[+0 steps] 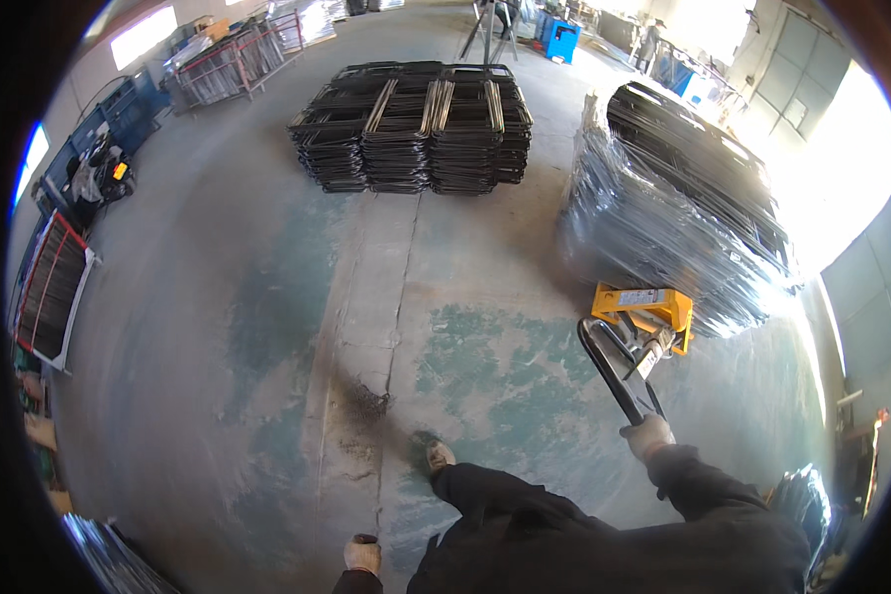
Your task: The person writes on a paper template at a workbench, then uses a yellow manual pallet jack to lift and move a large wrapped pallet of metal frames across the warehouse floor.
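Observation:
My right hand (648, 437), in a light glove, is wrapped round the end of the black handle (612, 376) of a yellow pallet jack (675, 309). The handle slants back toward me from the jack. Right behind the jack stands a bulky stack of dark metal frames (683, 198), wrapped in clear film; the jack's forks are hidden. My left hand (363, 555), gloved too, hangs low near the bottom edge with its fingers curled closed. Something small and dark shows at its top, too little to name.
Ahead, a tall pile of black metal frames (406, 134) lies on the worn green-grey floor (267, 327). Red-railed racks (54, 287) line the left side, near a parked motorbike (104, 178). A blue box (561, 42) and a tripod (487, 35) stand farther back.

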The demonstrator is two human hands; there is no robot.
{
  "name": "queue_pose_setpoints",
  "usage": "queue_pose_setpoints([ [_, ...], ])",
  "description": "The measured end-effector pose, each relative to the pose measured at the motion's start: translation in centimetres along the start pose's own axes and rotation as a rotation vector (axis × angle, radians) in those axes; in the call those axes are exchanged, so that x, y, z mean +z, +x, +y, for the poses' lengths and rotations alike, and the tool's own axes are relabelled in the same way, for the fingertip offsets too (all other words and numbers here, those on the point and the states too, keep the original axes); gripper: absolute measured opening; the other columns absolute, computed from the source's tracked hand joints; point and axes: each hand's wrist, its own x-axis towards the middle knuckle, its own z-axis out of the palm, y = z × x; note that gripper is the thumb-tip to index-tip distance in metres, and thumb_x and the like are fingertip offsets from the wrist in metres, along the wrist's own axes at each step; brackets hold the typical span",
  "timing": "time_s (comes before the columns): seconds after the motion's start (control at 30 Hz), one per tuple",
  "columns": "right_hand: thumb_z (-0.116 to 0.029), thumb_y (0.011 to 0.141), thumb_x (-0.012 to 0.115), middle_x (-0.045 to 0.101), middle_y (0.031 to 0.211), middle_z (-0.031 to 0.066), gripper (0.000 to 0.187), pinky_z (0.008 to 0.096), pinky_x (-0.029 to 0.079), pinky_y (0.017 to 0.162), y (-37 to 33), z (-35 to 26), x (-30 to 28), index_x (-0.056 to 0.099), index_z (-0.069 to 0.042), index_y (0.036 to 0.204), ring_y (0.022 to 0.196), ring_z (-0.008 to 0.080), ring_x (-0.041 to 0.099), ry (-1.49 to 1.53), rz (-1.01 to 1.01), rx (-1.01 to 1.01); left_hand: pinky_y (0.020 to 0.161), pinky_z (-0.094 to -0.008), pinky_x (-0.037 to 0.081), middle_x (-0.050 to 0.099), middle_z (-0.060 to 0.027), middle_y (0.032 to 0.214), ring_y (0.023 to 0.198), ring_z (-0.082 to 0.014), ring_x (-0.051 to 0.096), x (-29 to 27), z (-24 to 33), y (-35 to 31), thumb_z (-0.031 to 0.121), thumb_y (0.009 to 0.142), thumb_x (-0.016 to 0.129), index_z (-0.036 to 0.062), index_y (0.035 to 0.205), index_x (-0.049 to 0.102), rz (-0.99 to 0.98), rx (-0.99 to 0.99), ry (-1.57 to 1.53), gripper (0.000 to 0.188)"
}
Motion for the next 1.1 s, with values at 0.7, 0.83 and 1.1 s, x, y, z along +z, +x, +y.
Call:
queue_pose_setpoints([
  [0.7, -0.061, 0.101, 0.084, 0.089, 0.131, 0.0201, 0.059, 0.0512, 0.066, 0.108, -21.5, -21.4, -16.6, 0.092, -0.011, 0.132, 0.128, 0.0417, 0.084, -0.022, -0.079, 0.116, 0.094, -0.0375, 0.066, 0.089, -0.0127, 0.103, 0.098, -0.0218, 0.085, -46.7, 40.0, 3.7, 0.009, 0.1, 0.08, 0.0033, 0.114, 0.087, -0.288, 0.789, -0.337, 0.016],
  [0.83, -0.058, 0.099, 0.088, 0.09, 0.127, 0.0173, 0.054, 0.0508, 0.065, 0.108, -24.9, -24.2, -20.8, 0.092, -0.014, 0.131, 0.126, 0.0398, 0.083, -0.026, -0.08, 0.134, 0.093, -0.0353, 0.065, 0.089, -0.009, 0.103, 0.097, -0.0175, 0.083, -52.6, 44.5, 0.2, 0.008, 0.102, 0.08, 0.0023, 0.113, 0.086, -0.387, 0.834, -0.367, 0.014],
  [1.1, -0.058, 0.102, 0.084, 0.09, 0.127, 0.0171, 0.052, 0.0514, 0.065, 0.106, -28.9, -29.0, -26.9, 0.092, -0.015, 0.13, 0.124, 0.0403, 0.084, 0.05, -0.156, 0.103, 0.092, -0.0394, 0.066, 0.087, -0.0137, 0.103, 0.098, -0.0283, 0.086, -60.4, 53.1, -4.8, 0.009, 0.102, 0.082, 0.0072, 0.11, 0.085, -0.296, 1.079, -0.255, 0.009],
])
